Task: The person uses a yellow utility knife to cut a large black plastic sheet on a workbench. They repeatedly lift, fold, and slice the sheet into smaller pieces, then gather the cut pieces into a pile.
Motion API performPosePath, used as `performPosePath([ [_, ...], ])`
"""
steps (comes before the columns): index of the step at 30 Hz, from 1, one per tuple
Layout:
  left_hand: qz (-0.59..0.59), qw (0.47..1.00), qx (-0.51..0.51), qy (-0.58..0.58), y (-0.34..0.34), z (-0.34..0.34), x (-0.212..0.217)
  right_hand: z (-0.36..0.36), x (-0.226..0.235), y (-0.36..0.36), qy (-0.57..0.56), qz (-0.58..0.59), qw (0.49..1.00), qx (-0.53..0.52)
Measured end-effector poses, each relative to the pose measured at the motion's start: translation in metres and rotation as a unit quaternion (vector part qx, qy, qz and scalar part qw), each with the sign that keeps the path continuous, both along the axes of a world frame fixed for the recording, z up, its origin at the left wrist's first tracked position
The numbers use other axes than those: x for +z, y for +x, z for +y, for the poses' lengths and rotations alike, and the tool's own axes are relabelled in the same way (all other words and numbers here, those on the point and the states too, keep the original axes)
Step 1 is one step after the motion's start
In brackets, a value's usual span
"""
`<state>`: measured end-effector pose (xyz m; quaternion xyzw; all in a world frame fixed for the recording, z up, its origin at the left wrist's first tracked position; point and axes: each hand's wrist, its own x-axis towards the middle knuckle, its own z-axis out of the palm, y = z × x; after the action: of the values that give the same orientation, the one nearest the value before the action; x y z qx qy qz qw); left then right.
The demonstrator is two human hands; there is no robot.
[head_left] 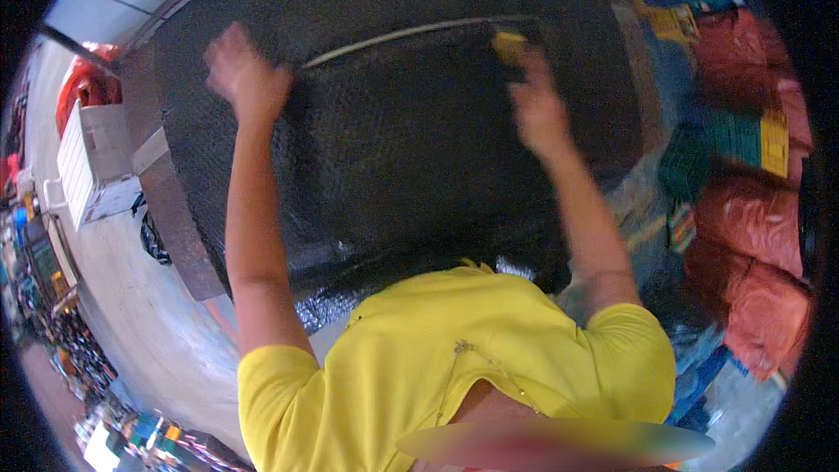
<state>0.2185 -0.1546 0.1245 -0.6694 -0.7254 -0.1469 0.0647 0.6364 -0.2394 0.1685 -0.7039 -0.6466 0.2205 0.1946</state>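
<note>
We're working a big sheet of black bubble wrap (384, 140) spread over the table (170, 210), which fills most of the view ahead of us; a folded-over layer lies on top of it, its upper edge (411, 33) showing as a pale line running from near our left hand to our right. Left hand (245, 74) is up at the left end of that edge, fingers curled onto the sheet; motion blur means we can't tell whether it's pinching or just pressing. Right hand (535, 105) is at the right end, closed around a small yellow tool (509, 44) held against the fold line; it's too blurred to say whether that's a cutter or a tape dispenser. Hands are well apart, one at each end of the edge. Our read: we're mid-step on the fold line, with the left pinning the sheet and the right running the tool along it. The next move likely needs the left to keep the sheet taut and flat while the right tracks straight along the edge; slack would let the film bunch. Farther out: white box (96, 162) off the table's left side, red sacks (752, 236) stacked on the right with green and yellow packs (743, 140) among them, and grey floor (140, 315) at lower left.
</note>
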Motion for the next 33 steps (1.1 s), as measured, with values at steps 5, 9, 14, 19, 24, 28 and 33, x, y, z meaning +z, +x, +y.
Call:
performPosePath([
  [5,0.05,0.861,-0.489,-0.127,0.105,0.058,0.014,-0.031,-0.015,-0.156,-0.134,0.095,0.986,0.005],
  [9,0.179,0.81,-0.512,-0.224,0.114,0.057,0.022,-0.145,-0.014,-0.134,-0.122,0.003,0.992,0.014],
  [14,0.163,0.835,-0.478,-0.218,0.114,0.059,0.011,-0.345,-0.054,-0.085,-0.257,-0.083,0.96,-0.075],
  [19,-0.029,0.919,-0.392,-0.018,0.066,0.083,-0.005,-0.383,-0.077,-0.075,-0.049,-0.092,0.956,-0.275],
  [24,0.051,0.945,0.151,-0.285,-0.055,0.118,-0.073,-0.226,-0.07,-0.131,0.146,-0.029,0.986,-0.076],
  [28,0.086,0.94,0.169,-0.282,-0.114,0.158,-0.138,-0.171,-0.08,-0.148,0.074,-0.001,0.995,-0.059],
  [33,0.137,0.938,0.147,-0.284,-0.12,0.148,-0.13,-0.304,-0.115,0.001,0.033,-0.078,0.909,-0.409],
])
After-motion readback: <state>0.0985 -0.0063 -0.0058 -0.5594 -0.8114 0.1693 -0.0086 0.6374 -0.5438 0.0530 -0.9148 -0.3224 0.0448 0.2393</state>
